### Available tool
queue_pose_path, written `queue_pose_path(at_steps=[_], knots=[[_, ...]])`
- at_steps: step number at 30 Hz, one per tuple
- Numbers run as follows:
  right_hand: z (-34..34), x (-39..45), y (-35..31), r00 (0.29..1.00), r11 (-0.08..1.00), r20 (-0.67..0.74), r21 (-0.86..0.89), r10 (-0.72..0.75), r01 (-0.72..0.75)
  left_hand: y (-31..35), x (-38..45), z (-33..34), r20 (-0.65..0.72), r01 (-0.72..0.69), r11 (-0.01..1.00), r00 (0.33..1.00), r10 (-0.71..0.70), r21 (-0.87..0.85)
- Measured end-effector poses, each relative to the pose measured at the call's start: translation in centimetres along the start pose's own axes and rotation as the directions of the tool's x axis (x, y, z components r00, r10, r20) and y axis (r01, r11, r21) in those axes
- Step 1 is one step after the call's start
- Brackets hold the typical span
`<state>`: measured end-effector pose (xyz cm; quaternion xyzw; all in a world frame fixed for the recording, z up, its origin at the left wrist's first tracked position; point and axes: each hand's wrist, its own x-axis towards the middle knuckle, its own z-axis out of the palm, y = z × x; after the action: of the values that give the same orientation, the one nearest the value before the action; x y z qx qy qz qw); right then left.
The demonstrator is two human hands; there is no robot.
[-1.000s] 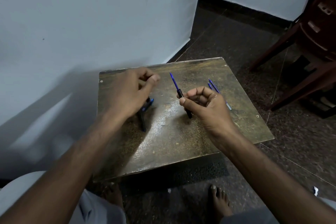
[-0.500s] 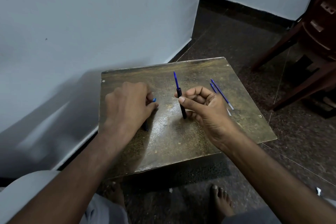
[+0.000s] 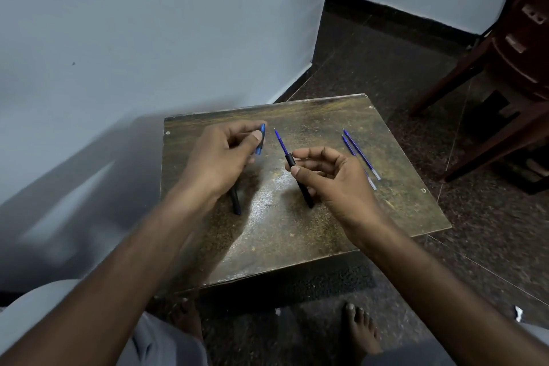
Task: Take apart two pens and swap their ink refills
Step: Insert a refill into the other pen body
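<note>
since a moment ago the left hand (image 3: 221,157) is lifting off the table (image 3: 386,217) and carrying a small blue tip piece (image 3: 260,139) up toward the refill, where half a second earlier it was pressing low beside the other pen. the left fingers are curling round that blue piece, with the thumb pinching it from the side. the right hand (image 3: 329,178) is gripping a black pen barrel (image 3: 298,180) between thumb and forefinger, the other fingers loosely curled, and a blue refill (image 3: 280,141) is sticking up out of the barrel's top end. a second black barrel (image 3: 235,202) is lying on the table under the left wrist, and two spare refills (image 3: 358,154) are lying side by side near the right edge. the likely trouble is in the threading: the refill's fine point is standing bare and tilted, so a tip piece coming in off-line could be bending it or knocking it askew. the loose barrel could also be rolling off if the left forearm brushes it.
</note>
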<state>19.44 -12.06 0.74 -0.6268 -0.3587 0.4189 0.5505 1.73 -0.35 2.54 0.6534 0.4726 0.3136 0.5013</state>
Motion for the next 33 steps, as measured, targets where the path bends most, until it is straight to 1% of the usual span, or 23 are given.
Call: queue_pose_path(at_steps=[3, 5, 13, 20, 25, 28, 31, 33], knots=[[0.1, 0.0, 0.2, 1.0, 0.999, 0.0, -0.044, -0.006, 0.006, 0.0, 0.4, 0.4, 0.005, 0.096, 0.963, 0.995, -0.098, -0.253], [0.0, 0.0, 0.3, 1.0, 0.999, 0.018, -0.037, -0.005, 0.006, 0.1, 0.8, 0.5, 0.018, 0.137, 0.925, 0.99, -0.14, -0.354], [0.0, 0.1, 0.9, 0.994, 0.993, 0.104, -0.115, -0.02, 0.032, 0.6, 1.0, 0.7, -0.003, 0.174, 0.853, 0.98, -0.201, -0.493], [0.0, 0.1, 1.0, 0.992, 0.994, 0.129, -0.11, -0.014, 0.028, 0.3, 1.2, 0.4, -0.019, 0.177, 0.838, 0.976, -0.218, -0.516], [-0.1, 0.1, 1.1, 0.991, 0.992, 0.133, -0.123, -0.025, 0.041, -0.1, 1.3, 0.4, 0.01, 0.177, 0.86, 0.981, -0.196, -0.479], [-0.1, 0.1, 1.1, 0.992, 0.99, 0.125, -0.135, -0.027, 0.044, -0.6, 1.3, 0.4, 0.043, 0.172, 0.901, 0.985, -0.169, -0.399], [-0.2, 0.2, 1.1, 0.993, 0.991, 0.111, -0.121, -0.036, 0.05, -1.0, 1.1, 0.6, 0.08, 0.157, 0.948, 0.987, -0.14, -0.277], [-0.1, 0.2, 1.0, 0.996, 0.991, 0.073, -0.122, -0.044, 0.053, -1.1, 0.9, 0.8, 0.108, 0.13, 0.976, 0.988, -0.112, -0.176]])
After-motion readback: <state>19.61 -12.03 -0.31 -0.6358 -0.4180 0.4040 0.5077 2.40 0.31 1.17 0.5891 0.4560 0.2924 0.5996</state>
